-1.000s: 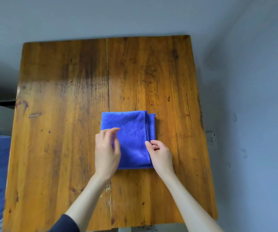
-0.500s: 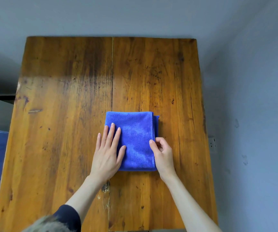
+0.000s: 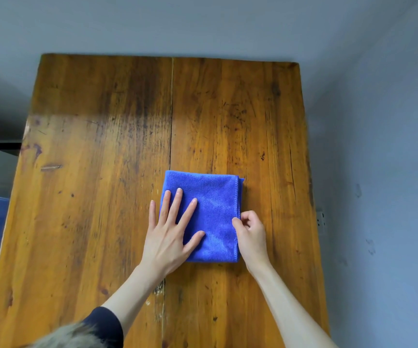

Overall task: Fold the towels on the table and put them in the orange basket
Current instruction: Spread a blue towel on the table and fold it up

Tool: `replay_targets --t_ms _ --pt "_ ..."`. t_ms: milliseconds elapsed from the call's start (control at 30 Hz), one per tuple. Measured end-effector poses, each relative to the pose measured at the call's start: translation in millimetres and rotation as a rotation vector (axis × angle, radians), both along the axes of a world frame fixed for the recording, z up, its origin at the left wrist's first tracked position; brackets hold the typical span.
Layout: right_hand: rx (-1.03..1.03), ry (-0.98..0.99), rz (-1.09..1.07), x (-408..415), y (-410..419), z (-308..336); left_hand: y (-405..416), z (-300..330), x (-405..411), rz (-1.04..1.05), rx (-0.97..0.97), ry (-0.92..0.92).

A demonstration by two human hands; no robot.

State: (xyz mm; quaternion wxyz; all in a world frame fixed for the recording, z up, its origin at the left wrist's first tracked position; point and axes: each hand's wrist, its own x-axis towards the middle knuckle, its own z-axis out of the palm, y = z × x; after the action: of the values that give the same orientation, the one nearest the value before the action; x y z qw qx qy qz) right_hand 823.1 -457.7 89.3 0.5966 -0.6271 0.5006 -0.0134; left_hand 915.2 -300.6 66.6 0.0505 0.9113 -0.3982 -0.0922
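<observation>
Now the folding step looks nearly done: a blue towel [image 3: 208, 214] lies folded into a compact rectangle on the table [image 3: 97, 172], a little right of the centre seam and toward the near side. The left hand [image 3: 170, 234] lies flat with fingers spread, pressing the towel's left half. The right hand [image 3: 252, 233] is curled at the right edge, thumb and fingertips pinching the stacked hems there.

By my reading, the next move is either one more fold or a lift; either needs all the layers caught together so the stack does not fall open. No orange basket is in view, so its direction cannot be told.

The towel's long axis runs near to far, its loose stitched edges facing right and its folded edge left.
</observation>
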Motion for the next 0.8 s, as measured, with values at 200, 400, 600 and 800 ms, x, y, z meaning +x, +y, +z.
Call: replay_targets --t_ms 200,400,600,800 --pt "0.271 -0.144 -0.115 -10.6 -5.2 -6.0 -18.4 4.3 9.7 -0.034 -0.081 -0.053" --pt "-0.072 0.033 -0.029 -2.2 0.4 0.5 -28.3 -2.9 13.3 -0.044 -0.002 -0.079" --pt "-1.031 0.074 0.406 10.4 27.0 6.7 -30.5 3.3 18.7 -0.111 -0.077 -0.102" --pt "-1.06 0.22 0.591 22.1 16.1 -23.6 -33.1 -4.2 24.9 -0.108 -0.12 -0.093"
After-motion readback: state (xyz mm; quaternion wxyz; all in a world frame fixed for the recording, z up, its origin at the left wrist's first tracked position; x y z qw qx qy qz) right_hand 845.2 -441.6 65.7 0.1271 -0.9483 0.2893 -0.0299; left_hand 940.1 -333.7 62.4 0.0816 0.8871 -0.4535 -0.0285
